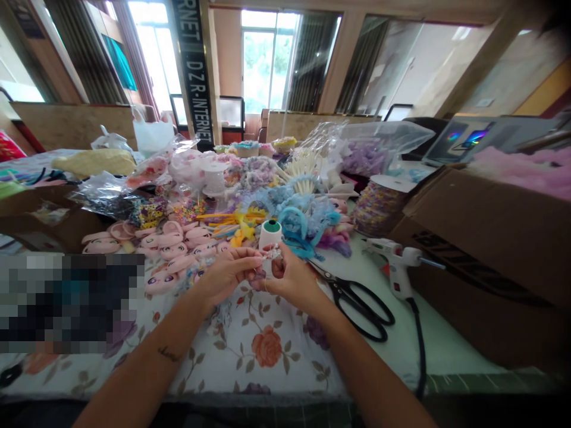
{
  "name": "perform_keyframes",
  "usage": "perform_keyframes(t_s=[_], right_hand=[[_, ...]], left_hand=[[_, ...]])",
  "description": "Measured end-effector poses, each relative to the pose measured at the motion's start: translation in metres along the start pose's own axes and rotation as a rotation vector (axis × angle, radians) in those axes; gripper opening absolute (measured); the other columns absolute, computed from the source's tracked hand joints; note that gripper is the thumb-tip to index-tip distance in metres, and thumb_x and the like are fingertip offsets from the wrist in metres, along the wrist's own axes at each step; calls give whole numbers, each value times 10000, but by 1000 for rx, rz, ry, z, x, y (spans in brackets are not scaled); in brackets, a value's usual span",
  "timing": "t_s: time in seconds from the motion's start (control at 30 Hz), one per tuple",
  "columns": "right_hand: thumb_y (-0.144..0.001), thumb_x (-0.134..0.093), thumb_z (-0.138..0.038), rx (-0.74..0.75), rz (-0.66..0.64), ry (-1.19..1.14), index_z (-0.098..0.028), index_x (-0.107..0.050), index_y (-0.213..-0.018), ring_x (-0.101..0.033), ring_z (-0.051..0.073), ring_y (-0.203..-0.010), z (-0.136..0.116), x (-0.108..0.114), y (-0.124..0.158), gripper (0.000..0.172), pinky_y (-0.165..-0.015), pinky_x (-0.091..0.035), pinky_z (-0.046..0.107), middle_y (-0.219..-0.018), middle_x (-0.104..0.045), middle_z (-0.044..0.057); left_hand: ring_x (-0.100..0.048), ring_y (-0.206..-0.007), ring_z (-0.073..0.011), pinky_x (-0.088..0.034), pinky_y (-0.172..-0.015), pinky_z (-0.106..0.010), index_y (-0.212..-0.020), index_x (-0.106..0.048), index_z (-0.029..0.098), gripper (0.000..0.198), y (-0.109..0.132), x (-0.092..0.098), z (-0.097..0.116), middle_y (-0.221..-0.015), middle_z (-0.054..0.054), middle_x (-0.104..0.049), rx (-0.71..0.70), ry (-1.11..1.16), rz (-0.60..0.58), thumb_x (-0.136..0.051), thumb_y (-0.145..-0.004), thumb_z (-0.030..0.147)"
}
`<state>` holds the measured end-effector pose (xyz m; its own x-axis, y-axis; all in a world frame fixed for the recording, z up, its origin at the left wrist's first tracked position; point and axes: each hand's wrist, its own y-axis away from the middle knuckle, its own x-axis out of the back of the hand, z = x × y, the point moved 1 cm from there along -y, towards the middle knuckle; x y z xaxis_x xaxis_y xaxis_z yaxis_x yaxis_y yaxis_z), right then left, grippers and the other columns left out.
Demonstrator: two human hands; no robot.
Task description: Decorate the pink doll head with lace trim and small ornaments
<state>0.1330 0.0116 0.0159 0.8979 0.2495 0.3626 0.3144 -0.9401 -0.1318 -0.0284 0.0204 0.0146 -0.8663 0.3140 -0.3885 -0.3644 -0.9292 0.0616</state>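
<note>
- Doll heads [172, 245], pink, long-eared, heaped left of the hands.
- Left hand [228, 267], thumb and forefinger pinching the trinket's left edge.
- Trinket [273, 253], small, irregular, glinting, clear with pinkish tints; between both hands, before a white thread cone [270, 238]; finer detail blurred.
- Right hand [292, 274], fingers bent against the trinket's right side; cannot tell whether pinching.
- Scissors [344, 290], black-handled.
- Glue gun [398, 270], white.

The bare left forearm [149, 351] carries 1 small, dark, script-like tattoo [168, 355].
</note>
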Motion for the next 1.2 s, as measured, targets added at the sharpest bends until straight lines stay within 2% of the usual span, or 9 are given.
perform_keyframes(t_s=[0.17,0.33,0.5,0.67,0.77,0.87,1.03,1.2], right_hand=[[-617,-772,-277,16,-50,-2,-211,-507,-1083,-296,71,-501,0,1,-1,540,-450,-213,196,-561,-310,-123],[-627,-762,-306,4,7,58,-218,-518,-1159,-287,74,-485,4,5,-4,592,-464,-221,202,-545,-286,-124],[-674,-699,-241,93,131,268,-221,-540,-1203,-341,89,-496,4,6,-4,553,-497,-276,208,-553,-328,-107],[-726,-681,-302,192,223,562,-207,-520,-1283,-449,117,-517,2,1,-2,587,-531,-335,223,-611,-492,-52],[-800,-627,-343,319,251,757,-215,-510,-1323,-517,156,-545,6,-6,1,551,-533,-344,244,-668,-609,14],[-889,-507,-300,457,230,891,-222,-497,-1352,-555,168,-570,13,-15,3,469,-522,-343,254,-753,-679,64],[-866,-421,-99,587,197,1009,-216,-477,-1379,-522,147,-533,22,-24,4,529,-489,-325,249,-640,-643,38],[-856,-414,-72,659,236,1001,-180,-561,-1305,-503,140,-523,20,-25,6,484,-476,-311,253,-608,-623,34]], left_hand=[[-459,-464,-46,-365,-452,-169,-623,-661,134,139,0,0,2,-576,10,-577,-40,-56,61,-769,-615,221],[-477,-487,-60,-383,-475,-193,-589,-645,139,127,-1,2,3,-687,-26,-651,-132,-198,132,-750,-607,208],[-563,-583,-110,-424,-545,-218,-594,-661,150,76,-3,3,3,-739,-42,-690,-251,-393,222,-729,-609,181],[-589,-621,-139,-429,-578,-233,-592,-674,164,38,-5,6,1,-705,-34,-699,-363,-578,334,-697,-612,141],[-568,-582,-131,-423,-571,-233,-610,-684,166,31,-5,7,1,-666,-20,-687,-404,-554,417,-709,-603,149],[-571,-591,-131,-434,-584,-231,-636,-686,167,29,-4,5,2,-670,-12,-681,-435,-521,473,-710,-626,179],[-595,-642,-140,-461,-611,-230,-696,-681,169,42,-5,3,0,-717,-15,-693,-426,-463,497,-673,-684,208],[-575,-614,-114,-456,-599,-215,-728,-656,154,112,-7,6,-3,-684,0,-652,-409,-354,510,-691,-702,257]])
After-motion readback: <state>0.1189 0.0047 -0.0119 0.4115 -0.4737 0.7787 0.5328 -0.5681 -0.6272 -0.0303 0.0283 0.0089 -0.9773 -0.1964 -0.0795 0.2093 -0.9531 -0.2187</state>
